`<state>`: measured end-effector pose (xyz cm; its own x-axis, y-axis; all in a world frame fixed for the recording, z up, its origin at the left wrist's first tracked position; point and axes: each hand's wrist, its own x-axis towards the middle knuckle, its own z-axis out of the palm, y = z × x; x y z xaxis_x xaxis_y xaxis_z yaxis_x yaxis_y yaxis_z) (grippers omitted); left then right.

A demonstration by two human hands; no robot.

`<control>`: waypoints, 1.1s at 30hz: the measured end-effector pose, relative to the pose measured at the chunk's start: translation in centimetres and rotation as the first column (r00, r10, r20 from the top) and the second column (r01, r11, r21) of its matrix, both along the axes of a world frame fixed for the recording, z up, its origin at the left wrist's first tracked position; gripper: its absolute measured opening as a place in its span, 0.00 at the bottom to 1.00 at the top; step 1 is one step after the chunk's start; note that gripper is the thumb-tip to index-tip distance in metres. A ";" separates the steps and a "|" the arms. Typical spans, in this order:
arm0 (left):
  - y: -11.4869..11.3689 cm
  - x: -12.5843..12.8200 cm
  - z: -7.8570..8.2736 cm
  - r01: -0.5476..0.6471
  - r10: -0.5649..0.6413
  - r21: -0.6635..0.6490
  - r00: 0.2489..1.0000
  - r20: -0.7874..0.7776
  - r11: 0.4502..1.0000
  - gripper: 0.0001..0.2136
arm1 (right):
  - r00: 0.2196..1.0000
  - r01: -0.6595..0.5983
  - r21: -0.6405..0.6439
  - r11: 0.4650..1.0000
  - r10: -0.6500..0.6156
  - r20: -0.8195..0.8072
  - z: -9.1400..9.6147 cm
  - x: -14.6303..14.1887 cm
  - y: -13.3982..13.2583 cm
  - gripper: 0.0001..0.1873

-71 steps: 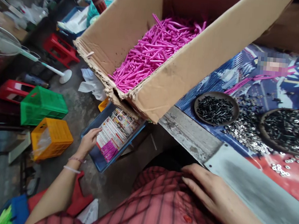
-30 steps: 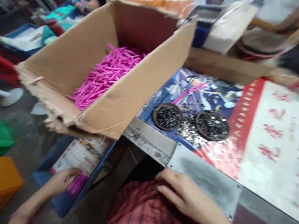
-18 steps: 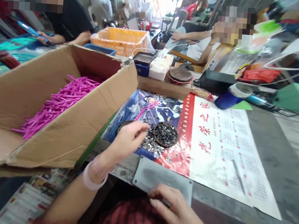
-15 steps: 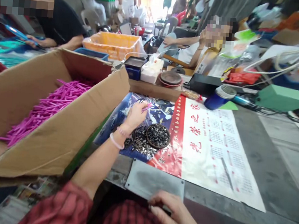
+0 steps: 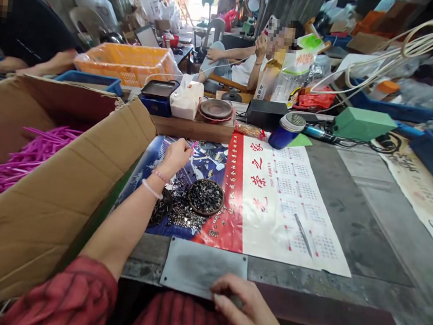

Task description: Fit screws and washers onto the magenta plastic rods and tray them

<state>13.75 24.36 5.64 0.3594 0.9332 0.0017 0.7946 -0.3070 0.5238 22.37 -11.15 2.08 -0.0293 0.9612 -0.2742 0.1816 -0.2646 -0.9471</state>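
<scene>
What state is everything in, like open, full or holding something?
Left hand: pinching a pink plastic stick
Right hand: resting on a metal plate
Cardboard box: open, holding pink sticks
Wooden dish: full of black screws
Blue tumbler: lid on

My left hand (image 5: 175, 158), pink plastic stick (image 5: 194, 144) poking past its fingers, has the cardboard box wall (image 5: 57, 204) close on its left. The wooden bowl of screws (image 5: 202, 196) sits just below right, loose washers (image 5: 183, 215) between. Right hand (image 5: 242, 306) is at the steel plate (image 5: 203, 267). Rightward, I can pass over the calendar sheet (image 5: 292, 204) up to the blue cup (image 5: 285, 130). Wooden box (image 5: 192, 129) blocks straight ahead.
</scene>
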 end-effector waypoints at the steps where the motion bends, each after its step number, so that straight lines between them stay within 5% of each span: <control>1: -2.2 -0.6 0.5 0.038 -0.039 0.022 0.998 0.047 0.999 0.05 | 0.994 0.077 0.019 0.997 -0.076 -0.077 0.0 -0.2 0.6 0.14; 3: -7.5 -2.3 1.1 0.165 -0.168 0.033 0.975 0.147 0.986 0.03 | 0.929 0.270 0.026 0.962 -0.254 -0.271 -0.3 -0.7 2.0 0.18; 6: -15.9 -5.4 1.0 0.454 -0.395 -0.035 0.808 0.437 0.890 0.04 | 0.769 0.462 -0.012 0.887 -0.408 -0.492 -0.5 -1.5 3.9 0.26; 10: -21.9 -9.3 0.0 0.534 -0.360 -0.197 0.756 0.547 0.822 0.05 | 0.766 0.417 -0.034 0.908 -0.371 -0.526 -0.4 -2.5 4.8 0.19; 14: -22.6 -11.6 -0.4 0.452 -0.012 -0.490 0.745 0.667 0.745 0.03 | 0.786 0.413 -0.012 0.911 -0.363 -0.500 -0.3 -3.5 3.8 0.17; 18: -23.2 -12.3 -1.2 0.443 0.503 -0.730 0.532 0.681 0.520 0.13 | 0.842 0.392 0.039 0.919 -0.342 -0.417 -0.3 -4.7 2.7 0.16; 21: -24.2 -12.4 -2.3 0.425 0.665 -0.782 0.422 0.616 0.455 0.15 | 0.946 0.303 0.212 0.929 -0.267 -0.184 -0.4 -5.8 2.3 0.12; 24: -25.1 -12.8 -3.2 0.397 0.719 -0.799 0.369 0.590 0.452 0.15 | 0.987 0.120 0.306 0.944 -0.148 0.068 -0.5 -6.5 2.1 0.11; 28: -25.4 -14.2 -3.9 0.363 0.697 -0.794 0.385 0.604 0.488 0.14 | 0.988 -0.124 0.222 0.967 0.100 0.119 -0.5 -5.9 2.1 0.13; 30: -25.3 -15.1 -4.2 0.306 0.682 -0.795 0.408 0.606 0.523 0.16 | 0.985 -0.136 0.191 0.972 0.111 0.134 -0.4 -4.9 2.4 0.14; 33: -25.0 -16.4 -4.7 0.213 0.643 -0.782 0.466 0.608 0.586 0.19 | 0.961 -0.033 0.226 0.974 -0.031 0.275 -0.6 -3.1 3.2 0.09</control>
<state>-2.64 -0.69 0.92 0.3651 0.7782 -0.5110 -0.1451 0.5897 0.7944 19.28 -7.92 1.50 0.0155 0.9988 -0.0470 0.4437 -0.0490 -0.8948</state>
